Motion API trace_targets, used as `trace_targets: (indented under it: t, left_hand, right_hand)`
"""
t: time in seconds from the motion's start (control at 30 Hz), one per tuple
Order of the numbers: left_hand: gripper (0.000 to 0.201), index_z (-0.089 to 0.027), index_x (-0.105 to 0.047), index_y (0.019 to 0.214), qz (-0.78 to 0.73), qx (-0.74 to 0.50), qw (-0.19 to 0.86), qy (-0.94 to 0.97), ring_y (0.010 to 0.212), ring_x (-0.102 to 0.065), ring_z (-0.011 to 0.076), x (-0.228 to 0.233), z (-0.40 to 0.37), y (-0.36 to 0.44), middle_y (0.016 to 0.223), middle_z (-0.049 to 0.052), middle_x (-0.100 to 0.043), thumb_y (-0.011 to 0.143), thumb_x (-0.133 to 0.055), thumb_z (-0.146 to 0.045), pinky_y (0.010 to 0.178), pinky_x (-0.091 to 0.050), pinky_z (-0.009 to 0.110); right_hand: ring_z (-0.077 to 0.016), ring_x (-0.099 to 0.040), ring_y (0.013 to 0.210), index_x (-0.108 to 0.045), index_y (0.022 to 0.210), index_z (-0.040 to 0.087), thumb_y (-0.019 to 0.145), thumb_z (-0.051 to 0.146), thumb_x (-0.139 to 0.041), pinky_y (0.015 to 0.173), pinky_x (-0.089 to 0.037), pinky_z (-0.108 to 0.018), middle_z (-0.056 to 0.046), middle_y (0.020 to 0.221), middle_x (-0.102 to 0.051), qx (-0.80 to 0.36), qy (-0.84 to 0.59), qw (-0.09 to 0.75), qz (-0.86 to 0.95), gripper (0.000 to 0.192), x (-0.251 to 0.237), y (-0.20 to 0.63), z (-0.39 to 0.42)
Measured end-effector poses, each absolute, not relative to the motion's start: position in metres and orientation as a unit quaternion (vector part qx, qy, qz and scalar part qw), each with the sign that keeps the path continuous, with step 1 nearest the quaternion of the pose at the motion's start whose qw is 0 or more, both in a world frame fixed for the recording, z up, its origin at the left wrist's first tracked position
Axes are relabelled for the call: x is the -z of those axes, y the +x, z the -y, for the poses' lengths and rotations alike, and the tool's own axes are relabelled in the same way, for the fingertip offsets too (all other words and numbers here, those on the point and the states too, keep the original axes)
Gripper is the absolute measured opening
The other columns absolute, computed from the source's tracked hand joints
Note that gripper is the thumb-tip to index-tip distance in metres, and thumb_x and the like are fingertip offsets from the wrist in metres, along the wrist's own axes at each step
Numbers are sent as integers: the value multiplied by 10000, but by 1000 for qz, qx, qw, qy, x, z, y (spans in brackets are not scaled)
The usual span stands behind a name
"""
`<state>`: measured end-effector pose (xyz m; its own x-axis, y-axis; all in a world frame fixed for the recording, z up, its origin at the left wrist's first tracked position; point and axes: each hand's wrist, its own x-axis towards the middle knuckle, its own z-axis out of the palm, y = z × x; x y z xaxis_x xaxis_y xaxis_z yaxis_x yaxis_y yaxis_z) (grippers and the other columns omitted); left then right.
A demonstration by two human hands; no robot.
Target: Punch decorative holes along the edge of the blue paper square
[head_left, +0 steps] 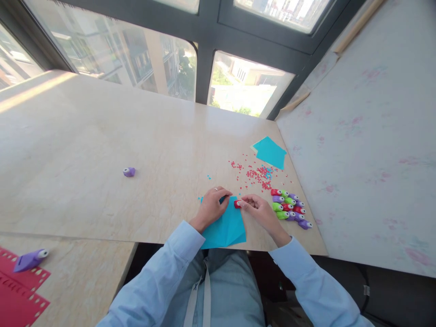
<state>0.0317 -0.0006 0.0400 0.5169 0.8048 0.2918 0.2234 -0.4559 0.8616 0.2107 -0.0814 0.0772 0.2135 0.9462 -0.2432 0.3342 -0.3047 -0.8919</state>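
A sheet of blue paper [227,227] lies at the near edge of the beige table [102,150]. My left hand [211,206] rests on the paper's upper left corner and pins it down. My right hand [257,210] pinches a small red paper punch [237,204] at the paper's top edge. Just right of that hand lies a cluster of several small red, green and purple punches [290,206]. Red and a few blue paper bits [257,175] are scattered beyond the hands.
A stack of blue paper [270,152] lies at the far right by the wall. One purple punch [129,171] sits alone mid-table. At the lower left a larger purple punch [30,260] rests on punched red paper [17,295]. Windows run along the far edge.
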Motion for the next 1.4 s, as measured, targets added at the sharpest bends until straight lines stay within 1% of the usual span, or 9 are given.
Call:
trace_targets:
  t: [0.13,0.33,0.57,0.67,0.77,0.87,0.97,1.17,1.4]
  left_hand:
    - [154,-192,-681,928,-333,-362,402,772,878,-601,153,-40,1,32,920,25,-672,843,-601,-91,805,-460,290]
    - [154,-197,-682,927,-332,-351,404,777,861,-596,156,-40,2,31,909,26,-668,847,-599,-94,794,-460,295]
    - [144,-195,-683,915,-333,-349,408,775,861,-598,172,-42,3,31,894,40,-665,857,-583,-108,791,-461,309]
    - [135,-195,-680,922,-330,-344,406,780,862,-598,174,-42,2,31,902,45,-663,866,-580,-124,785,-460,310]
    - [133,-192,-674,920,-331,-341,403,782,865,-596,173,-42,2,31,902,42,-661,866,-577,-118,786,-457,309]
    - [148,-191,-673,921,-330,-344,403,781,870,-598,173,-42,2,31,901,41,-664,860,-569,-106,793,-460,310]
    - [162,-194,-675,925,-328,-344,403,782,874,-599,177,-42,2,32,904,45,-666,856,-555,-108,799,-462,317]
    - [155,-189,-681,907,-334,-341,402,782,855,-602,175,-43,2,32,897,44,-671,851,-557,-114,784,-462,319]
    - [152,-192,-687,898,-334,-344,392,785,850,-604,170,-39,0,33,890,38,-671,846,-568,-114,785,-461,310]
  right_hand:
    - [-202,-641,805,-671,935,147,767,493,-707,725,-479,-307,-74,901,-697,-442,-683,339,473,386,-77,213,74]
    - [-201,-638,834,-662,910,142,755,462,-718,762,-476,-312,-75,893,-693,-485,-667,321,465,360,-81,216,67]
    - [-155,-591,750,-609,857,141,689,436,-744,669,-436,-263,-42,810,-648,-526,-662,295,444,365,-86,219,58]
    - [-132,-554,670,-550,812,155,686,333,-720,608,-406,-241,-4,717,-601,-519,-684,256,444,276,-85,217,51]
    - [-109,-497,592,-511,772,162,684,182,-667,554,-361,-220,39,620,-525,-481,-730,185,448,180,-87,210,42]
    - [-102,-479,585,-504,721,160,660,101,-645,538,-337,-213,42,600,-508,-445,-751,121,472,165,-91,205,32]
    - [-105,-465,572,-515,674,161,620,80,-647,512,-310,-218,38,583,-509,-434,-754,85,486,164,-92,204,25]
    - [-108,-440,517,-507,594,176,577,116,-658,485,-289,-232,36,515,-503,-444,-758,109,465,164,-87,208,25]
    - [-95,-427,499,-516,603,172,564,149,-687,462,-278,-219,41,500,-493,-452,-761,144,442,176,-82,208,26]
